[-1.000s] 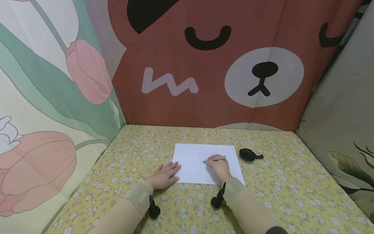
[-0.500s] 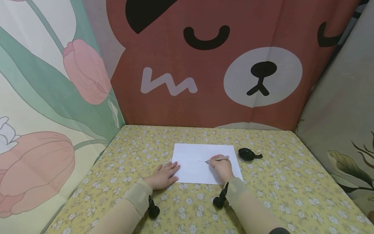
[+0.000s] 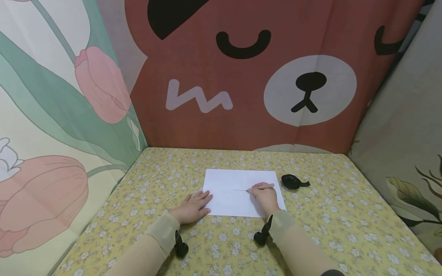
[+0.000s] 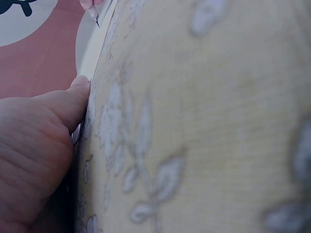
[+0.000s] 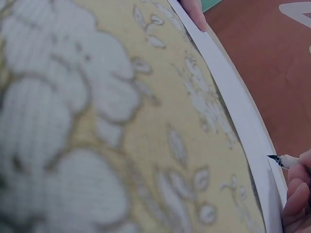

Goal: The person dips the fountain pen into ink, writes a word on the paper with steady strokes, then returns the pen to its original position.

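You appear to be at the stroke-drawing step: a thin, roughly level line (image 3: 239,189) lies near the middle of the white sheet of paper (image 3: 229,201), and the tip of the pen (image 3: 265,186) stands at that line's right-hand end. The sheet lies flat on the flower-patterned table (image 3: 221,239), between and partly beneath your hands, with a glossy black object (image 3: 291,182) on the cloth just beside its right edge. In my judgement, the next move calls for either carrying the stroke on with even pressure or lifting the tip cleanly; the sheet should be held firm meanwhile, as a slip would probably bend the line. Fingers, right hand (image 3: 266,199): closed in a writing pinch low on the barrel, near the tip, with no loose gap evident; whether the tip presses on the paper or sits a hair above it cannot be confirmed. Fingers, left hand (image 3: 192,207): extended and slightly apart, thumb set away from the rest, laid flat over the sheet's left edge near its lower corner; they grip nothing and seem to serve as a steadying weight.
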Available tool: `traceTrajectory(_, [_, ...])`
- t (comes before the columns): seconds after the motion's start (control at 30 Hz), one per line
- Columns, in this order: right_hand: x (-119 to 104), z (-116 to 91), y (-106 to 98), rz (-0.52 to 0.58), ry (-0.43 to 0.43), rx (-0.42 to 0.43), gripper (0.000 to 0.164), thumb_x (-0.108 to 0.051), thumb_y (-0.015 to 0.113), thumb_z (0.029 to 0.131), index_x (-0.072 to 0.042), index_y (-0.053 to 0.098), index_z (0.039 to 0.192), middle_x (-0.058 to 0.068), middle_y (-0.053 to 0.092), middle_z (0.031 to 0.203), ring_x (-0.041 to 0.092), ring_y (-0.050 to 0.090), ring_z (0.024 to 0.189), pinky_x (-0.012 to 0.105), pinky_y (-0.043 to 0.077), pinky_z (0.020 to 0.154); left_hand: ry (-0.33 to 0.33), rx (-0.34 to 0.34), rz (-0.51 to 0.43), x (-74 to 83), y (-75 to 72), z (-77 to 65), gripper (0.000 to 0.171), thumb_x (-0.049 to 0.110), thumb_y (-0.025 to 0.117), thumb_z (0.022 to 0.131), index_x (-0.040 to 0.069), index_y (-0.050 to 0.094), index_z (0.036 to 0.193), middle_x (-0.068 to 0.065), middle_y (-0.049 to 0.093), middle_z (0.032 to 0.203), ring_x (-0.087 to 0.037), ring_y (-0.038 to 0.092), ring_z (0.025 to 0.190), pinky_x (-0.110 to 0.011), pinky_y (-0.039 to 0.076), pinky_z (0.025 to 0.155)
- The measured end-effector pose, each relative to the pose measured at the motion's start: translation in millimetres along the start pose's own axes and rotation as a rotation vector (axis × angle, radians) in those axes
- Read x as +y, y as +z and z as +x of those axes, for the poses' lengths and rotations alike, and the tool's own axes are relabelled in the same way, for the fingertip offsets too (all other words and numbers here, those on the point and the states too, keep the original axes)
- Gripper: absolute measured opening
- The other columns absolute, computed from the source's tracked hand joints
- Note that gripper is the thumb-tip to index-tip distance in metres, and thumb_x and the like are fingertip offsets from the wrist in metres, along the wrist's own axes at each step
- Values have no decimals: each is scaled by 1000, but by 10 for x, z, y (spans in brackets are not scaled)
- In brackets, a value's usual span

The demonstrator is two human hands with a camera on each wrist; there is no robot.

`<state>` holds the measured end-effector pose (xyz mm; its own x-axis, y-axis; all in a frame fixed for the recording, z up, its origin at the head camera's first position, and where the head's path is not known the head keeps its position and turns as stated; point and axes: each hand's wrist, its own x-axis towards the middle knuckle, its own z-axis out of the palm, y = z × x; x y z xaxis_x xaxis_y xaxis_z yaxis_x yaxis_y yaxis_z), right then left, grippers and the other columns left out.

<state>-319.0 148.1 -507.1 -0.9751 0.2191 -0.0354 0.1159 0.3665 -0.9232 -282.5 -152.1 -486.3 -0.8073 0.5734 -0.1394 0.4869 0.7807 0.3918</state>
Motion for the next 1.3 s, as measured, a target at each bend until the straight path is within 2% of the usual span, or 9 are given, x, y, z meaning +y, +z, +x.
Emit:
traceTrajectory(0.2, [-6,-18,-6,4,13,27,16,-20,68,84,-7,71,93,7,67,94,22,58,88,31,45,76,6,-1,-2,4,-2,-7,59,39,42,103,15,24,154,-5,14,161,-29,7,147,-60,4,113])
traceTrajectory(0.43, [-22,-44,-20,41,37,40,16,-19,64,84,-6,68,92,8,65,85,20,55,73,28,44,64,2,3,7,1,-2,8,59,41,41,103,16,25,154,-4,15,161,-28,7,147,-58,4,114])
traceTrajectory(0.83, [-25,-39,-23,44,58,61,17,-21,67,83,-6,68,91,6,65,83,19,56,73,28,46,64,-1,5,8,3,-4,5,59,41,41,103,16,25,154,-4,15,160,-28,8,147,-58,5,114])
traceTrajectory(1.1, [-18,-46,-49,202,71,52,18,-16,65,82,-3,68,94,7,60,68,18,48,54,28,41,53,-13,2,8,0,-2,6,59,41,41,103,16,26,154,-4,15,160,-28,9,147,-58,4,114])
traceTrajectory(1.2, [-26,-44,-46,198,74,39,19,-19,68,83,-4,68,96,6,62,74,17,51,59,27,43,55,-16,1,13,-4,3,11,59,41,41,103,16,26,154,-3,15,160,-27,9,147,-58,5,114])
traceTrajectory(1.3, [-36,-36,-33,163,56,30,22,-23,71,83,-6,69,97,8,65,84,19,57,71,29,47,64,-16,-5,12,1,3,14,59,42,41,103,17,24,155,-2,14,161,-26,7,147,-58,4,114])
